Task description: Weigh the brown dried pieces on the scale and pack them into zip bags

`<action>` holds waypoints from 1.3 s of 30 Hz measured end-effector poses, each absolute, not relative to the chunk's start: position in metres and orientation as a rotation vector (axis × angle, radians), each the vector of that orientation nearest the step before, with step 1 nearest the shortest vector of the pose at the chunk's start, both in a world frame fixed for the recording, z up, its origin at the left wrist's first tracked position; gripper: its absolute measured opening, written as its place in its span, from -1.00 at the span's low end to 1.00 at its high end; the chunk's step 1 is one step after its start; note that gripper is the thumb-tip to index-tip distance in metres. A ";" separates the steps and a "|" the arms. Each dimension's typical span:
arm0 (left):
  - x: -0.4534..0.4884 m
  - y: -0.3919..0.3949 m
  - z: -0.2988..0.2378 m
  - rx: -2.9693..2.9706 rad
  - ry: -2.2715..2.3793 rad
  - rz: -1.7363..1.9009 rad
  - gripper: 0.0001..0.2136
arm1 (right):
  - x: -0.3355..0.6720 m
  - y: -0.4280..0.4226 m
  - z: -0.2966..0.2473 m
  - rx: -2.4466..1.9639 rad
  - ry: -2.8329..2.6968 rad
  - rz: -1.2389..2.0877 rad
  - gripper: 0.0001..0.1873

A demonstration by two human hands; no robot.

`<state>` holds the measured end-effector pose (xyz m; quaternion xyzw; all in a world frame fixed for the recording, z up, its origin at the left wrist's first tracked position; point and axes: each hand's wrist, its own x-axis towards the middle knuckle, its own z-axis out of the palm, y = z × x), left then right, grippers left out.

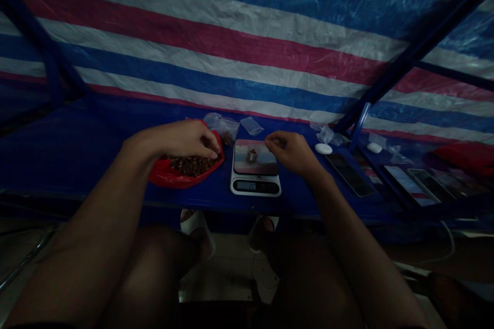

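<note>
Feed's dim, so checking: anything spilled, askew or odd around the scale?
Nothing stands out. The scale sits square on the table, one small item on its plate; the brown pieces lie inside the red bag under the left hand. No spill shows.

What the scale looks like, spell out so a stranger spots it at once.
Under the striped tarp runs a blue bench. Near its middle, the scale lies just right of the red bag and left of the dark phones. It alone is a white-rimmed slab, with a lit display on its near edge and a small heap on top.
</note>
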<state>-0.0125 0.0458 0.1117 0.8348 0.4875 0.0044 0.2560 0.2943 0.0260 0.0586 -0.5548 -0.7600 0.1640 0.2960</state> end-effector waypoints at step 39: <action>0.052 0.066 0.079 2.433 1.172 0.332 -0.72 | 0.256 -0.001 0.069 -1.387 -2.565 0.481 -0.77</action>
